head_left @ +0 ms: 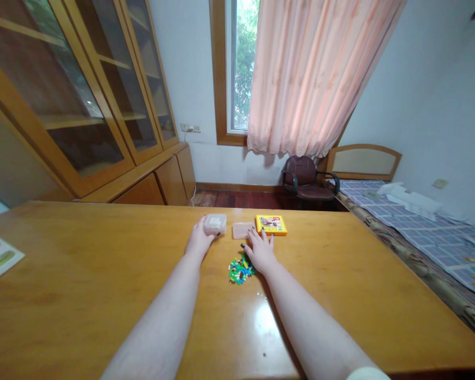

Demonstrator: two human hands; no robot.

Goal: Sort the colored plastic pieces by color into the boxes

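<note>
- Left hand [200, 240]: gripped the translucent plastic box [215, 222], with the thumb on the near side and the other fingers around the left side.
- Translucent plastic box: was located toward the far edge of the wooden table [103, 269]. A pale patch showed through or on its upper face; whether anything lay inside could not be determined.
- Right hand [262, 254]: was palm down with fingers spread apart, closed on nothing. Its fingertips reached the near edges of the flat pink-tinted panel and the yellow box; exact contact could not be confirmed.
- Flat pink-tinted panel [240, 231]: lay on the table between the translucent plastic box and the yellow box. It resembled a shallow lid.
- Yellow box [275, 227]: lay flat, printed face up, just right of the panel. Its contents were not visible.
- Small coloured pieces [238, 272]: formed a loose heap directly on the table, nearer the person than the containers and beside the right thumb. Green, blue, white, yellow and dark pieces were distinguishable.
- White tray [12, 251]: stood at the left edge of the view, partly cut off. A greenish patch showed in one recess.
- Glazed cabinet [122, 179]: stood beyond the table at left, with shelves visible behind its glass.
</note>
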